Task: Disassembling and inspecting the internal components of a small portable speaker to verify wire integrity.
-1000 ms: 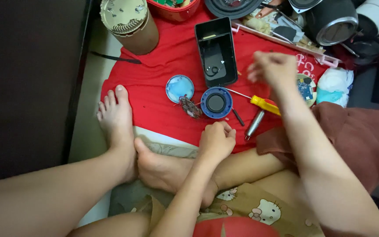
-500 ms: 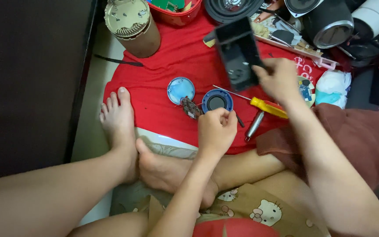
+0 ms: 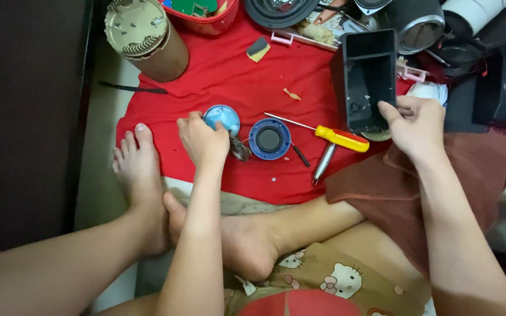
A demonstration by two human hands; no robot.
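A black open box (image 3: 365, 79) is held at its lower edge by the right hand (image 3: 415, 124), the grip closed on the near wall with the thumb against the inside; the box is tilted, its hollow turned to the camera, above the right part of the red cloth (image 3: 218, 88). The left hand (image 3: 201, 140) is laid on the cloth, its fingers curled at a small light blue round part (image 3: 224, 117); whether this part is really pinched cannot be told. Just beside it a blue ring with dark centre (image 3: 269, 138) is seen, then a yellow-handled screwdriver (image 3: 338, 137). A brown cylinder (image 3: 147, 38) is standing at the cloth's far left.
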